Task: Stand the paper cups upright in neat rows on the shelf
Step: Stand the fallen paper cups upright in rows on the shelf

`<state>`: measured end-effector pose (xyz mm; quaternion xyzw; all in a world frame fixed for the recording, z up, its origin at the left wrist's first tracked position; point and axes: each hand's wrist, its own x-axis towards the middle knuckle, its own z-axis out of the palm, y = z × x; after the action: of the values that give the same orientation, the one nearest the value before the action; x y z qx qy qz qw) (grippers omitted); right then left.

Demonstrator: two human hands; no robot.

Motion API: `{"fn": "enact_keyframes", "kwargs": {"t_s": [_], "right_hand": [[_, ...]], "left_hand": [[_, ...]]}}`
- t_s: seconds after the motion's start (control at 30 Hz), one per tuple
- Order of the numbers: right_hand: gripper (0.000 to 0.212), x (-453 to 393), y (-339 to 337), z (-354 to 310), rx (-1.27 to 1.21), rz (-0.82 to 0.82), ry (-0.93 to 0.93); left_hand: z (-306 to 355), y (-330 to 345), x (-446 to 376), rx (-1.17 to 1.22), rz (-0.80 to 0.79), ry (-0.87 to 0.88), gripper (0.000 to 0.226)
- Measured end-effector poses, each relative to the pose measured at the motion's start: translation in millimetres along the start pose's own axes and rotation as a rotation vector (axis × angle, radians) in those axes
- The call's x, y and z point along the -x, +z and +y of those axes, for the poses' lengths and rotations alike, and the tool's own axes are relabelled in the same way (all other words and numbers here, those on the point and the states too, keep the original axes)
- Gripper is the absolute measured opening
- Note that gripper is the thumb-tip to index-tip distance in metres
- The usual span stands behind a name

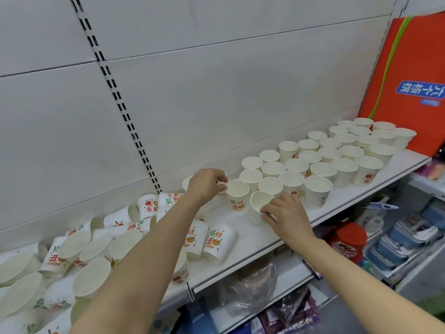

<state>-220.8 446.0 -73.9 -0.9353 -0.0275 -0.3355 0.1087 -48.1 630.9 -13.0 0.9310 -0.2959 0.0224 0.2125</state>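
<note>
Two hands work at a white shelf (284, 237) crowded with paper cups. Her left hand (208, 185) pinches the rim of an upright cup (237, 196); the right hand (286, 213) grips the rim of a tilted cup (257, 207) just beside it. Beyond the right hand stand neat rows of cups (337, 155), ending at a red bag (407, 75). Bare shelf shows only near the front edge, below the right hand. Behind the left arm lies a jumble of toppled cups (79, 251), partly hidden by the forearm and cut off at the frame's edge.
</note>
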Motion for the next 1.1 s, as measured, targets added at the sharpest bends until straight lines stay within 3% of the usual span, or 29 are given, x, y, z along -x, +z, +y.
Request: {"fn": "enact_keyframes", "kwargs": {"t_s": [0.2, 0.37, 0.47, 0.6, 0.77, 0.97, 1.1], "right_hand": [[0.015, -10.1, -6.9, -3.1, -0.044, 0.01, -0.055], [0.012, -15.8, -12.0, -17.5, -0.108, 0.052, -0.068], [0.019, -6.4, -8.6, -36.1, -0.188, 0.019, -0.09], [0.027, -0.7, -3.9, -56.7, -0.273, -0.101, -0.062], [0.032, -3.3, 1.2, -71.0, -0.348, -0.205, 0.159], [0.034, -6.5, 10.6, -78.9, -0.339, -0.297, 0.221], [0.02, -9.8, 12.1, -82.8, -0.441, -0.35, 0.343]], "left_hand": [[-14.9, -12.8, -25.1, -0.299, -0.1, 0.132, 0.039], [-3.6, -0.3, -41.3, -0.456, -0.266, 0.22, 0.044], [-1.1, 7.6, -47.5, -0.524, -0.282, 0.22, 0.038], [-4.7, 7.7, -54.3, -0.41, -0.184, 0.136, 0.018], [-4.9, 7.4, -44.9, 0.057, 0.076, -0.175, 0.01], [4.9, 32.2, -23.2, 0.168, 0.049, -0.276, 0.012], [6.4, 30.1, -22.8, 0.139, 0.04, -0.269, 0.026]]}}
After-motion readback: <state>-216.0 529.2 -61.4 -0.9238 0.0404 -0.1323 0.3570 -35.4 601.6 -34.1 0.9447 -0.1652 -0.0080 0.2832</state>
